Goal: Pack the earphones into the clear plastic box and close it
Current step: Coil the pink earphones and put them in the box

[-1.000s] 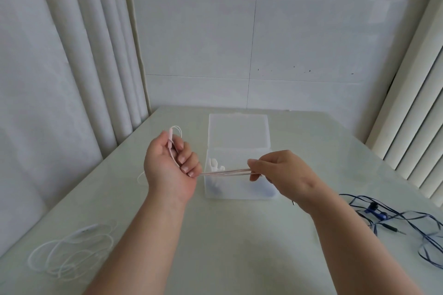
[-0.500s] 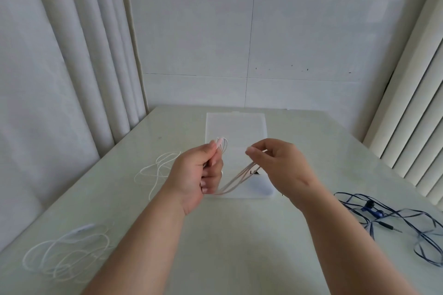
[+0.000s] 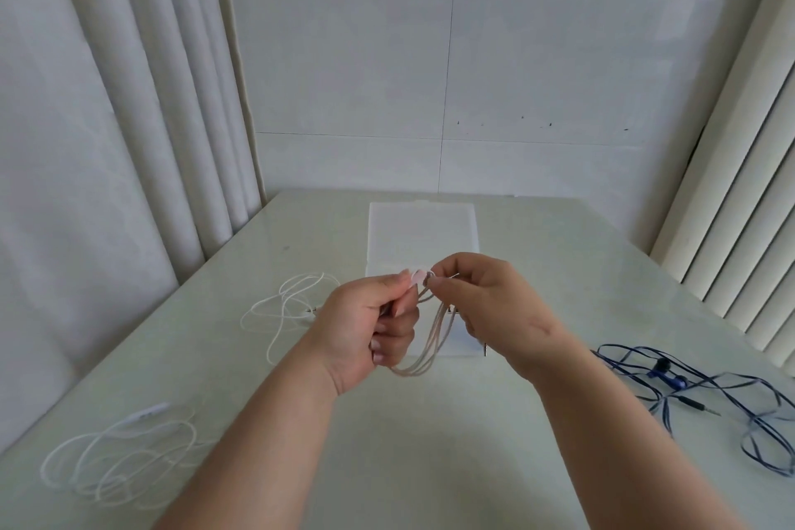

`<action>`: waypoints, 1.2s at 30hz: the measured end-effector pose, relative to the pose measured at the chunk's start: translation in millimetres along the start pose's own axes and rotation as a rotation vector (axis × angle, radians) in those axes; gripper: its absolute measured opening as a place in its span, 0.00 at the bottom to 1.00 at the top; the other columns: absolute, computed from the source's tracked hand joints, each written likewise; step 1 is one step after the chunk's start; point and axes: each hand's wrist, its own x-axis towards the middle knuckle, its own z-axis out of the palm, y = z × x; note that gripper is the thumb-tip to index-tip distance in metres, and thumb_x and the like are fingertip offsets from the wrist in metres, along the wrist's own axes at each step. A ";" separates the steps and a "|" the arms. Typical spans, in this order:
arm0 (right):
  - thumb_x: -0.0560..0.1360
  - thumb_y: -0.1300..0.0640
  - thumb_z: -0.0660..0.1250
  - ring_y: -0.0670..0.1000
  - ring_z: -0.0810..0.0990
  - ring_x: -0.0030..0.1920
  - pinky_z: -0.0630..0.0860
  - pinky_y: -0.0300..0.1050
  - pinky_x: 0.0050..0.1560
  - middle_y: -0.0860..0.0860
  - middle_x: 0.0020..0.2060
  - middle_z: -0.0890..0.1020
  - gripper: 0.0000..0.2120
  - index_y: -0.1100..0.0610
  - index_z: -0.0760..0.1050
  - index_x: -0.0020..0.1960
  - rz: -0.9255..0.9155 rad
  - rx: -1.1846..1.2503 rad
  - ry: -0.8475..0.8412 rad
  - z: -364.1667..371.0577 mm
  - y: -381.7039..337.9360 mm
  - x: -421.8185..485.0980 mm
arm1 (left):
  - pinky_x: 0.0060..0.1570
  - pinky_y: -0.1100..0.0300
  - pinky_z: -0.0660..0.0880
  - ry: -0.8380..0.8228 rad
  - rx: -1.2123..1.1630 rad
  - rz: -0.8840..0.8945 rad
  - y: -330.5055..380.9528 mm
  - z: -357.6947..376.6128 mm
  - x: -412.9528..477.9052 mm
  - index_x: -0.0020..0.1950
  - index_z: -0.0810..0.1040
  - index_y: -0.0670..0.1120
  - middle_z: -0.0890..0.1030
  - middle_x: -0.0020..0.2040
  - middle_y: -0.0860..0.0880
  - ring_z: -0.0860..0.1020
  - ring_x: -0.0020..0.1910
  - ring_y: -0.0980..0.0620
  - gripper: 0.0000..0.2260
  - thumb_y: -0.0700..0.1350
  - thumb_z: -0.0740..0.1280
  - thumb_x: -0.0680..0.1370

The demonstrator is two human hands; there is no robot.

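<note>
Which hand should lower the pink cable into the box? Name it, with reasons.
Probably the left hand: it grips the looped pink cable near the clear box; the right hand only pinches its top.

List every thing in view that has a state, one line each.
clear plastic box: open, lid laid back flat on the table.
pink earphones: cable folded into loops, held off the table by both hands.
left hand: grips the loops.
right hand: pinches the loops' top.
white earphones by the box: loose on the table.
white earphones at the near left: loosely coiled.
blue earphones: tangled on the table.
</note>
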 end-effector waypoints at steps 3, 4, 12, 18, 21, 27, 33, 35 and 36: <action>0.77 0.55 0.63 0.51 0.63 0.29 0.60 0.44 0.29 0.47 0.26 0.68 0.10 0.53 0.75 0.38 0.014 0.024 0.053 2.3 1.4 1.2 | 0.25 0.63 0.58 0.000 -0.034 0.072 0.5 0.3 0.8 0.33 0.72 0.45 0.63 0.26 0.48 0.62 0.22 0.52 0.08 0.45 0.67 0.70; 0.78 0.57 0.62 0.51 0.63 0.29 0.60 0.44 0.29 0.47 0.25 0.68 0.11 0.53 0.74 0.37 0.024 0.072 0.082 2.2 1.2 1.6 | 0.25 0.63 0.63 0.004 -0.055 0.122 0.1 0.1 1.4 0.35 0.75 0.45 0.66 0.27 0.47 0.65 0.24 0.51 0.04 0.41 0.67 0.70; 0.78 0.62 0.57 0.48 0.56 0.26 0.58 0.41 0.26 0.50 0.28 0.59 0.11 0.56 0.69 0.38 0.145 0.722 0.066 -0.5 -2.7 3.1 | 0.37 0.57 0.78 0.133 -0.372 0.314 2.2 -2.2 7.3 0.42 0.73 0.44 0.73 0.30 0.47 0.78 0.33 0.49 0.02 0.38 0.62 0.74; 0.79 0.61 0.60 0.48 0.57 0.26 0.58 0.40 0.25 0.49 0.26 0.61 0.11 0.56 0.77 0.41 0.192 0.760 0.112 2.3 -2.2 4.0 | 0.27 0.63 0.63 0.227 -0.209 0.316 -2.1 1.4 9.8 0.41 0.74 0.44 0.69 0.30 0.49 0.65 0.27 0.52 0.10 0.39 0.58 0.81; 0.78 0.63 0.59 0.48 0.57 0.25 0.59 0.40 0.25 0.49 0.25 0.62 0.11 0.56 0.79 0.43 0.224 0.727 0.101 3.9 -0.1 5.1 | 0.28 0.62 0.58 0.251 -0.116 0.336 -3.9 2.9 10.5 0.40 0.75 0.45 0.68 0.30 0.50 0.61 0.27 0.53 0.12 0.39 0.57 0.82; 0.76 0.66 0.52 0.49 0.58 0.26 0.60 0.41 0.26 0.50 0.25 0.64 0.14 0.54 0.73 0.40 0.245 0.696 0.056 2.5 0.0 6.0 | 0.29 0.61 0.58 0.379 0.074 0.368 -3.7 1.0 9.5 0.38 0.77 0.48 0.65 0.26 0.53 0.62 0.27 0.54 0.15 0.40 0.58 0.82; 0.72 0.64 0.52 0.48 0.57 0.23 0.57 0.39 0.25 0.50 0.25 0.64 0.11 0.56 0.71 0.39 0.360 0.840 0.101 1.3 5.0 7.8 | 0.29 0.60 0.70 0.425 0.110 0.383 -3.3 4.0 8.9 0.43 0.76 0.46 0.66 0.28 0.51 0.70 0.27 0.52 0.09 0.42 0.61 0.81; 0.72 0.61 0.54 0.48 0.57 0.24 0.57 0.39 0.24 0.50 0.26 0.63 0.07 0.56 0.69 0.38 0.380 0.840 0.097 -1.0 4.2 8.8 | 0.26 0.59 0.73 0.435 0.099 0.361 -2.3 5.5 8.0 0.45 0.76 0.46 0.68 0.30 0.48 0.73 0.25 0.48 0.06 0.44 0.63 0.81; 0.72 0.58 0.56 0.48 0.56 0.24 0.57 0.39 0.23 0.49 0.27 0.63 0.07 0.55 0.68 0.36 0.389 0.824 0.070 -2.0 2.8 8.6 | 0.25 0.59 0.72 0.452 0.119 0.362 -2.0 6.1 8.0 0.45 0.76 0.45 0.69 0.29 0.48 0.73 0.24 0.48 0.06 0.44 0.63 0.80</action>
